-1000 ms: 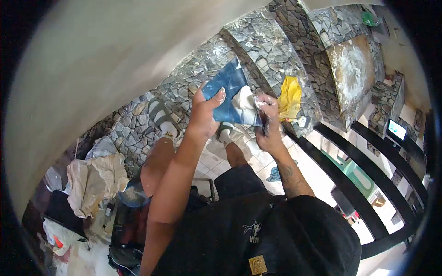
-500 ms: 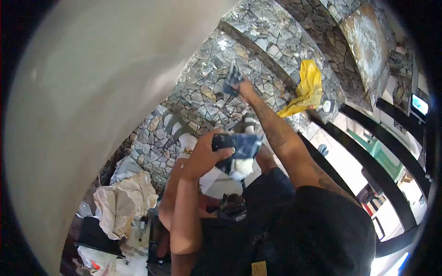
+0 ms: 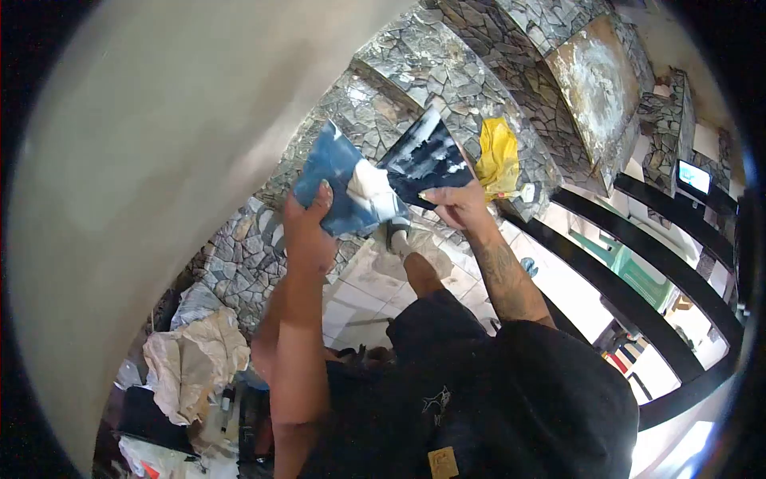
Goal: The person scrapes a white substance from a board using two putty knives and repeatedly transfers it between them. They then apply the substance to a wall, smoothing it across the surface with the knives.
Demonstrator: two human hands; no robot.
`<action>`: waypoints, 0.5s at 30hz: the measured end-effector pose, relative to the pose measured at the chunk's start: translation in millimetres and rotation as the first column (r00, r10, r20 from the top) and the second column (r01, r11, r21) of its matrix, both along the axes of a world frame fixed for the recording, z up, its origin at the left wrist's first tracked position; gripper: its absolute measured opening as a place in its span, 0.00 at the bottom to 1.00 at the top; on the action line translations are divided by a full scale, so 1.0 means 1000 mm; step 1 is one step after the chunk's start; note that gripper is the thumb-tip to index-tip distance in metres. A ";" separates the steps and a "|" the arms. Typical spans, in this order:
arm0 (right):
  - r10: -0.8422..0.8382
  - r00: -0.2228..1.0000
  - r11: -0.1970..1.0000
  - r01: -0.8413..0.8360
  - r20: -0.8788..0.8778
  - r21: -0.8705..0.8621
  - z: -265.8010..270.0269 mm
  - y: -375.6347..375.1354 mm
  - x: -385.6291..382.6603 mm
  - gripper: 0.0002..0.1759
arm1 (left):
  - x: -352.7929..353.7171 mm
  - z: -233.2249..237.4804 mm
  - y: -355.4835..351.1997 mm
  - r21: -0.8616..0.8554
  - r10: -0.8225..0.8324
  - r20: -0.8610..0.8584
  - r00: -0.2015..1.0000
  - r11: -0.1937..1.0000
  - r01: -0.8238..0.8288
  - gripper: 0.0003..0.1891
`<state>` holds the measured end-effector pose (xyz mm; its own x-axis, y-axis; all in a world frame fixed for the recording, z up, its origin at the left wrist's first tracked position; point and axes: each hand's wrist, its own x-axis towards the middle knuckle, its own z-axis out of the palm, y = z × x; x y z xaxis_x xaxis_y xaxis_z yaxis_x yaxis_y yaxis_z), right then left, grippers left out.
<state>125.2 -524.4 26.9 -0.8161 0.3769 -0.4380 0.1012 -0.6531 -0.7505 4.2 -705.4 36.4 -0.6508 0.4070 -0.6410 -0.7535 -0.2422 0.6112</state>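
My left hand (image 3: pixel 309 227) is closed on a blue flat plate (image 3: pixel 327 172), its thumb on the face. A lump of white paste (image 3: pixel 372 188) sits on the plate's right part. My right hand (image 3: pixel 461 203) grips a dark flat blade (image 3: pixel 427 160) smeared with white, thumb on its lower edge. The blade's left corner is beside the paste, near the plate's right edge; whether they touch, I cannot tell.
A pale wall (image 3: pixel 159 144) curves along the left. Stone-patterned steps (image 3: pixel 447 76) hold a yellow bag (image 3: pixel 499 156). Black railing bars (image 3: pixel 590 275) stand at right, with a green chair (image 3: pixel 638 275) beyond. Crumpled cloth (image 3: pixel 191 363) lies lower left.
My right hand has come back from the steps with its blade, beside the plate. My left hand has moved left and up, and the blue plate now shows its broad face. The view has shifted.
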 end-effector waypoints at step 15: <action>0.443 0.878 0.348 -0.356 0.182 0.867 -0.005 -0.034 0.033 0.37 | 0.016 0.010 0.018 0.016 0.071 0.023 0.997 0.997 -0.072 0.15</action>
<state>158.0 -558.8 21.8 -0.9910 0.1313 -0.0246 0.0802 0.4373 -0.8957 20.2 -687.6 46.8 -0.6644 0.3705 -0.6490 -0.7471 -0.3059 0.5901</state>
